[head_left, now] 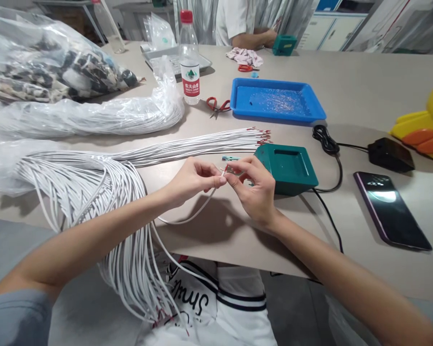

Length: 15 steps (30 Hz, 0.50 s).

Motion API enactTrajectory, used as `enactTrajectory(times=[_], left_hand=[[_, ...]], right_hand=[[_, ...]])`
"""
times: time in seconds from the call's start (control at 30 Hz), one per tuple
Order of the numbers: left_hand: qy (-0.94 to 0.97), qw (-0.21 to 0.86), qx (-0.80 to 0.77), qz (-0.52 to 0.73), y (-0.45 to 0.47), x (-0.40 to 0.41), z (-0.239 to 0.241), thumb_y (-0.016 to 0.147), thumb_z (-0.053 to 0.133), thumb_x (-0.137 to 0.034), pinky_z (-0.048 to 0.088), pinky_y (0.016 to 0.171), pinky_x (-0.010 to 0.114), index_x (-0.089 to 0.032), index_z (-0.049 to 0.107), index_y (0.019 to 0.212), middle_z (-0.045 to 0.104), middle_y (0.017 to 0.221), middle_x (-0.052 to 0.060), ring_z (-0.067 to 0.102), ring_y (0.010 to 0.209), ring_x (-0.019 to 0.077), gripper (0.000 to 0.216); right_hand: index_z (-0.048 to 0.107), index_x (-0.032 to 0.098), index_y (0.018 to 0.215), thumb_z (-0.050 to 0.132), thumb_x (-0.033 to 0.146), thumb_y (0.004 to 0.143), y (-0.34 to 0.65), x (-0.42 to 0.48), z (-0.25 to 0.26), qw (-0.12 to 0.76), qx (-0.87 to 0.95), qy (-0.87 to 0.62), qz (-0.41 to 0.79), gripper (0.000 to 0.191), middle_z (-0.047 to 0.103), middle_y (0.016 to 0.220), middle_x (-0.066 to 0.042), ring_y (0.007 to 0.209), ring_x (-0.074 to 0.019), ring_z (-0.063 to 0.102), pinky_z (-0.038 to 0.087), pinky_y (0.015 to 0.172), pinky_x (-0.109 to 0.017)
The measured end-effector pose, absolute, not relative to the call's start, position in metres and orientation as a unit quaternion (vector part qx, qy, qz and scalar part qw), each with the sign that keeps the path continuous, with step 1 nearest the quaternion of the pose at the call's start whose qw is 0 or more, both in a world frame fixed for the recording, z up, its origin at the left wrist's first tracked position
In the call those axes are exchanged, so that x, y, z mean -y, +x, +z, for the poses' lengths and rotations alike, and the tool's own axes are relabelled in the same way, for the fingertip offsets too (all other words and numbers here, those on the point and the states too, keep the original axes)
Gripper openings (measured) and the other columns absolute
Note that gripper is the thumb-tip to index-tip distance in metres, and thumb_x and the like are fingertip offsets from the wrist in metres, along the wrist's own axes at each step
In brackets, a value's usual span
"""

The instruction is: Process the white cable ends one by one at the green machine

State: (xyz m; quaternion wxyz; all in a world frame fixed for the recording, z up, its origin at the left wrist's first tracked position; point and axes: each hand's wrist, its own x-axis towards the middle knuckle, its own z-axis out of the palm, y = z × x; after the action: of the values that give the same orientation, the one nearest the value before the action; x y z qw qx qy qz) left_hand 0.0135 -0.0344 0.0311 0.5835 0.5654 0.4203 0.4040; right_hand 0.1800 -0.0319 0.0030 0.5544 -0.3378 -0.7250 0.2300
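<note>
Both forearms extended forward, converged just left of green box [287, 168]. Left hand [193, 180] held palm-down, thumb and forefinger pinched shut. Right hand [254, 190] raised beside it, fingers curled, fingertips [228, 179] pressed against left's, wrist bent inward.

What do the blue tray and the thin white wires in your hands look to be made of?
Shallow blue tray: probably moulded plastic, uniform colour, rounded rim, slight sheen. Thin white wire pinched between left hand and right hand: flexible plastic-looking insulation that droops in a curve; its core is hidden.
</note>
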Motion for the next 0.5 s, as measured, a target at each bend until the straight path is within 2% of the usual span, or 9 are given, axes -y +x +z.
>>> enactTrajectory(times=[0.13,0.37,0.5], left_hand=[[0.57,0.589,-0.41,0.401,0.0129,0.0351,0.0298,0.068,0.077,-0.031,0.033,0.046,0.02,-0.009,0.066,0.061,0.056,0.054,0.0,0.044,0.049,0.0067,0.025],[0.564,0.59,-0.412,0.404,0.0142,0.0366,0.0327,0.064,0.08,-0.031,0.031,0.046,0.02,-0.009,0.067,0.062,0.055,0.053,-0.001,0.043,0.049,0.0059,0.025],[0.551,0.581,-0.419,0.428,0.0155,0.037,0.0358,0.06,0.082,-0.028,0.033,0.049,0.019,-0.009,0.066,0.06,0.055,0.053,-0.002,0.044,0.051,0.0058,0.025]], right_hand=[[0.068,0.023,0.092,0.066,0.02,0.081,0.1795,0.0334,0.0035,0.558,0.719,-0.348,0.224,0.011,0.059,0.081,-0.002,0.072,-0.0127,0.057,0.046,0.053,-0.024],[0.064,0.021,0.082,0.065,0.018,0.081,0.1798,0.0354,0.0045,0.561,0.717,-0.344,0.227,0.003,0.061,0.079,-0.001,0.071,-0.0126,0.057,0.045,0.053,-0.024],[0.059,0.02,0.077,0.064,0.02,0.081,0.1799,0.0362,0.0066,0.56,0.704,-0.35,0.261,0.007,0.057,0.077,-0.001,0.072,-0.0126,0.055,0.044,0.054,-0.024]])
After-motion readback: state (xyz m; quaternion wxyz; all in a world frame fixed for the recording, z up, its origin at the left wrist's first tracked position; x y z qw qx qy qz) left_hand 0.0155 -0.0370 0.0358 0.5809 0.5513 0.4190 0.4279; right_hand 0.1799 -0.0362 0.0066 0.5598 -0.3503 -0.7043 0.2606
